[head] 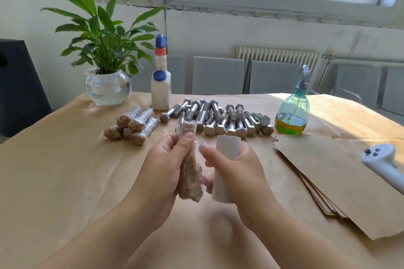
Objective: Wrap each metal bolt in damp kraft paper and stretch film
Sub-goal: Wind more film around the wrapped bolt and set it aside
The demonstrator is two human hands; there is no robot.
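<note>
Film risk: the left hand (162,172) grips the paper-wrapped bolt (190,172) upright above the worktop (65,170) while the right hand (238,172) clasps the film roll (225,168) just beside it. Slack between them could let the film bunch or tear!
Grip risk: film already clings round the bolt, so it looks slippery and may twist loose.
Glass bowl (107,88): clear water, a leafy plant (102,35) standing in it.
Spray bottle (292,113): yellow-green liquid, low in the belly.
White bottle (161,87): opaque, contents hidden.
</note>
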